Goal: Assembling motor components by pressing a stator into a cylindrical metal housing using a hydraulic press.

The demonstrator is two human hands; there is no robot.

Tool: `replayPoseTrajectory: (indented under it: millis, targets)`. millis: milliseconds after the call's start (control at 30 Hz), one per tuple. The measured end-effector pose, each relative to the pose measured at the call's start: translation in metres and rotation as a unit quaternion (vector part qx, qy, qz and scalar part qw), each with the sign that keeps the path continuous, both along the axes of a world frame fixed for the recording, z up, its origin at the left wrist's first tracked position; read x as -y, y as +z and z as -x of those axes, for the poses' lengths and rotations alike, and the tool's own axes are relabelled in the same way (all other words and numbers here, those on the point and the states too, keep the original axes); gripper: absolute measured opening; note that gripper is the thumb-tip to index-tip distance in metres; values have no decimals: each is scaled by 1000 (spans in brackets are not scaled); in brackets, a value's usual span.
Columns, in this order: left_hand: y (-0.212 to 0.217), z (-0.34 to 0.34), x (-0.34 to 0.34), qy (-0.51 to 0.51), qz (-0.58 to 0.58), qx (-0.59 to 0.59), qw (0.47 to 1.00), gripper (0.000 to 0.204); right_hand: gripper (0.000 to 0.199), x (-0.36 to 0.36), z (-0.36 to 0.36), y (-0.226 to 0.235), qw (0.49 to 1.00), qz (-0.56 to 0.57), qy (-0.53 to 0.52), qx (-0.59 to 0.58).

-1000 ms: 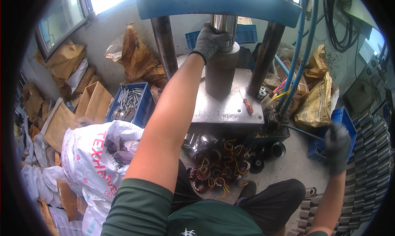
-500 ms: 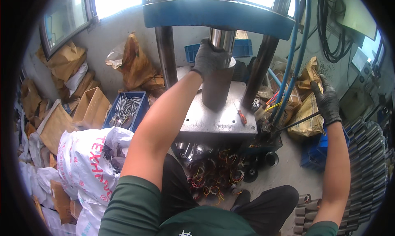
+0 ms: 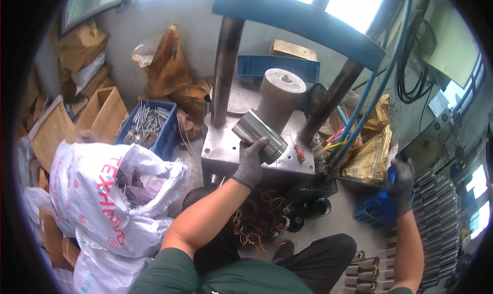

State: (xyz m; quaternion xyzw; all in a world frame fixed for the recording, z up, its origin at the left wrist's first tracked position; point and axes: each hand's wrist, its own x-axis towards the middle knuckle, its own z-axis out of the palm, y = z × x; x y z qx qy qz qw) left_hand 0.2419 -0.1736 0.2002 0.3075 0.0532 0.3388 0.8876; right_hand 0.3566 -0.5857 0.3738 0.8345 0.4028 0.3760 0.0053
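Note:
My left hand (image 3: 250, 165), in a dark grey glove, grips a shiny metal cylinder (image 3: 257, 132). The cylinder is tilted over the front of a press's steel bed (image 3: 221, 149). Behind it a thick grey metal post (image 3: 281, 99) stands upright on the bed, its round top bare. A screwdriver (image 3: 300, 153) with an orange-red handle lies on the bed, right of the cylinder. Off to the right, my gloved right hand (image 3: 400, 185) is raised near a blue crate (image 3: 371, 212); motion smears its fingers.
The press's blue crossbeam (image 3: 303, 24) spans dark columns, with blue hoses (image 3: 371, 96) at right. A white sack (image 3: 90, 207) and a blue bin (image 3: 166, 142) of metal shafts stand left. Wired coil parts (image 3: 251, 237) lie below the bed; metal cylinders (image 3: 441, 217) fill the right.
My left hand has brought the shiny cylinder from the top of the post down toward me and tilted it. My right hand has moved lower. The view has shifted.

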Motion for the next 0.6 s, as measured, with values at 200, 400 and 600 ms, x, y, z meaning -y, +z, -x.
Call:
replayPoseTrajectory:
  millis: [200,400,600]
  targets:
    - [-12,-9,-10,-48,121,-107,986,59,53,-22,105,-30,984,105,140,-22]
    - [-4,0,-15,-47,108,-115,986,61,74,-162,114,-55,942,-79,162,-283]
    - [-12,-4,-25,-67,80,-92,990,62,79,-282,67,-103,940,-46,201,-273]
